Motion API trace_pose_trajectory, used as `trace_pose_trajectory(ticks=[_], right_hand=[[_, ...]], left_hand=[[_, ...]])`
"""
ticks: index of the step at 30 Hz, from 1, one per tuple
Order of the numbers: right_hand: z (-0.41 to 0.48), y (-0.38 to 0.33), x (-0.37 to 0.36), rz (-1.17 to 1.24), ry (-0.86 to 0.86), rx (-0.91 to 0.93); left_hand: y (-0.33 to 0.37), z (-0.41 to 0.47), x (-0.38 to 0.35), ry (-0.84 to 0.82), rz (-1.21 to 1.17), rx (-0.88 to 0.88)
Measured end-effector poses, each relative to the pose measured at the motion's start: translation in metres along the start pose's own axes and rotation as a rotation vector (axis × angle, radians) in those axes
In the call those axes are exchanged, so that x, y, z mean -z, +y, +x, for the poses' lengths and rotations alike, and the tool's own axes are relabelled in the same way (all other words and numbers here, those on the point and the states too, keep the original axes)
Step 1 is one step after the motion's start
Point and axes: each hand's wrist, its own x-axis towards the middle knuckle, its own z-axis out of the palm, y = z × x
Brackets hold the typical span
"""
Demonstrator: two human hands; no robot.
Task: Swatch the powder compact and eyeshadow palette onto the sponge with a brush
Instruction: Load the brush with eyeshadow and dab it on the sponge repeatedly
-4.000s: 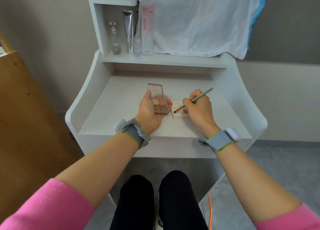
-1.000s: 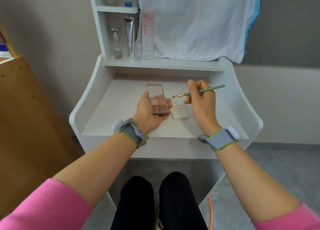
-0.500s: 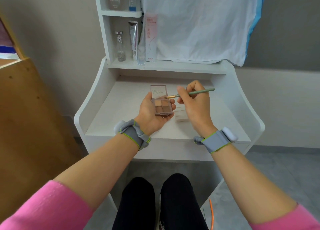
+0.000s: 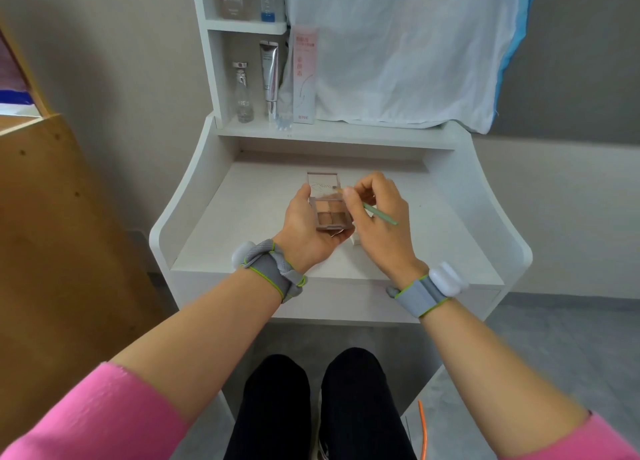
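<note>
A little while ago the brush (image 4: 379,214) tip was down on the sponge (image 4: 355,240). Then the right hand (image 4: 381,227) lifted it up and carried it over to the eyeshadow palette (image 4: 329,213). Now the brush has turned. Its green handle points down and to the right, and its tip sits at the top right part of the open palette, near where the lid meets the colours. I cannot tell if the tip is touching a colour yet. I think this means one swatch is done and the brush is going back for more colour, so the sponge will get another stripe next. The left hand (image 4: 304,227) holds the palette from below, with the thumb curled up its left side and the fingers under it. The right hand pinches the brush near its front end, thumb and fingers closed around it. The two hands are very close, almost touching, with the palette between them. The sponge lies on the white desk (image 4: 242,217) just under the right hand, and only a small pale corner peeks out beside the palette's near edge. I do not see the powder compact anywhere here.
</note>
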Motion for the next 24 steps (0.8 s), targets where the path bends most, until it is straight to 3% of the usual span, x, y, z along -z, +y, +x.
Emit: trace_pose_trajectory(ticks=[6, 14, 24], right_hand=[[0.003, 0.003, 0.000, 0.035, -0.002, -0.030], [0.012, -0.002, 0.007, 0.576, 0.143, -0.459], [0.009, 0.004, 0.007, 0.482, 0.118, -0.488]], left_hand=[[0.000, 0.000, 0.002, -0.004, -0.003, 0.000], [0.002, 0.000, 0.004, -0.005, 0.005, 0.009], [0.003, -0.001, 0.004, 0.009, 0.013, -0.004]])
